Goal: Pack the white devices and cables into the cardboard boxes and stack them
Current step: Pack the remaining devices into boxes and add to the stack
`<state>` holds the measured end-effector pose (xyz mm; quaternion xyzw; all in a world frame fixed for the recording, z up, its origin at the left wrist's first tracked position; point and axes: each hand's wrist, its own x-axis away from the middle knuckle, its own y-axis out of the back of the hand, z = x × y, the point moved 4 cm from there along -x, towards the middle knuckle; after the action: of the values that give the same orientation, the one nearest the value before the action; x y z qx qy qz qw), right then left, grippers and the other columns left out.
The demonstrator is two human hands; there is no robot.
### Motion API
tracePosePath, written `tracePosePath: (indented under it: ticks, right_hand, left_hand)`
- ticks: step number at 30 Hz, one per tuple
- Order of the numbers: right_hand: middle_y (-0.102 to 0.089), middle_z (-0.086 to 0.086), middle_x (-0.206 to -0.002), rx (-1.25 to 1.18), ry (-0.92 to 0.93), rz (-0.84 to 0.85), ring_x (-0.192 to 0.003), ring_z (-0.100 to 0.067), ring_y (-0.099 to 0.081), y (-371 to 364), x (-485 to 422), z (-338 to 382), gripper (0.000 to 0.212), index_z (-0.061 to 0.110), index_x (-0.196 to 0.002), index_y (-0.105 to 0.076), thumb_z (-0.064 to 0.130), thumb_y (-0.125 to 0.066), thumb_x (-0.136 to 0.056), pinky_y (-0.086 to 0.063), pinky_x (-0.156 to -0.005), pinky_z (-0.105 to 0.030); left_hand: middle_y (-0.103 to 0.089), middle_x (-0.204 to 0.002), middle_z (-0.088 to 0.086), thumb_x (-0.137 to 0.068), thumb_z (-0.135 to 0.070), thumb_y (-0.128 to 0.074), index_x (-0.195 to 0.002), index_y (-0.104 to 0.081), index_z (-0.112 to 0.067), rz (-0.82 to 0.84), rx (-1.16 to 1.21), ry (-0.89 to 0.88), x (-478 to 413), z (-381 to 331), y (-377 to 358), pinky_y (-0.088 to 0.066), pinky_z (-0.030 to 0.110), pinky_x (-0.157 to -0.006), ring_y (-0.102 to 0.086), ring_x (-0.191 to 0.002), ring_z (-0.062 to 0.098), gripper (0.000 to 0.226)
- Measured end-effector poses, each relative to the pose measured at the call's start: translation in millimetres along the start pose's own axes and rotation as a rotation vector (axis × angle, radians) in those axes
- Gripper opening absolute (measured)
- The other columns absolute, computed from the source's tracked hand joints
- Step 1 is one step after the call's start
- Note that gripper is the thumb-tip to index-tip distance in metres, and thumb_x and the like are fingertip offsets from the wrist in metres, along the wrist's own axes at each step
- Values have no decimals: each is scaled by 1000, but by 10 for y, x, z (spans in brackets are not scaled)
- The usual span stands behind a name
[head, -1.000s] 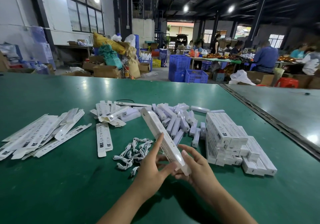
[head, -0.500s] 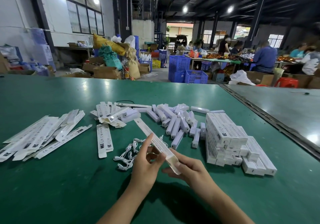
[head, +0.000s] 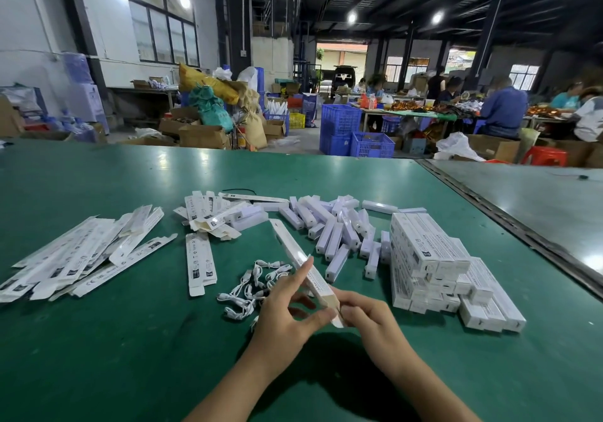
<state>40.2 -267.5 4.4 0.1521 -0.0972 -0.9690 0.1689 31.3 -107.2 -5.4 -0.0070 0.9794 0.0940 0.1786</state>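
Okay, both hands on one long white box (head: 295, 255), held tilted just left of the stack of packed boxes (head: 430, 258). Left hand (head: 287, 317) pinches the box near its close end, index finger laid along the side. Right hand (head: 368, 320) has its fingers curled round the box's open end. Cable pile (head: 251, 287) sits further left of the stack, loose white devices (head: 332, 229) just behind-left of it, flat unfolded boxes (head: 81, 255) far left. All on the green table (head: 98, 356).

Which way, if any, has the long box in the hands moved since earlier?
Yes: the long box has tilted down; its far tip now shows lower than the far edge of the packed stack.
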Motion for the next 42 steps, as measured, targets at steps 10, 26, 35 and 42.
tracePosePath:
  ticks: [10,26,35,42]
  right_hand:
    - [-75,-8,-105,-101,32,2,-99,-24,-69,51,53,16,37,13,-128,-59,-5,-53,-96,-53,-86,-28]
    - [-74,6,-76,267,164,-31,-70,-9,-69,52,97,68,25,35,-110,-59,28,-66,-87,-52,-74,-19]
    - [-51,24,-124,654,403,33,-109,5,-54,-85,116,111,37,33,-119,-44,22,-60,-88,-48,-89,-21]
    - [-52,8,-141,638,548,-106,-121,0,-55,-99,125,228,14,23,-105,-55,23,-60,-93,-46,-97,-19]
  left_hand:
    - [-71,-100,-22,-86,-29,-71,-142,-48,-34,187,159,87,10,-63,-10,-46,17,-90,-64,-94,-1,60]
    - [-73,-110,-20,-73,-52,-74,-118,-61,-61,205,-57,65,14,76,37,-49,19,-96,-67,-107,1,48]
    - [-65,-71,-20,-75,-58,-72,-113,-67,-51,-1,-14,-39,-31,18,116,-45,11,-69,-59,-67,-2,38]
    - [-71,-85,-19,-74,-68,-73,-115,-68,-51,37,11,-58,-41,8,127,-49,15,-78,-66,-83,-1,45]
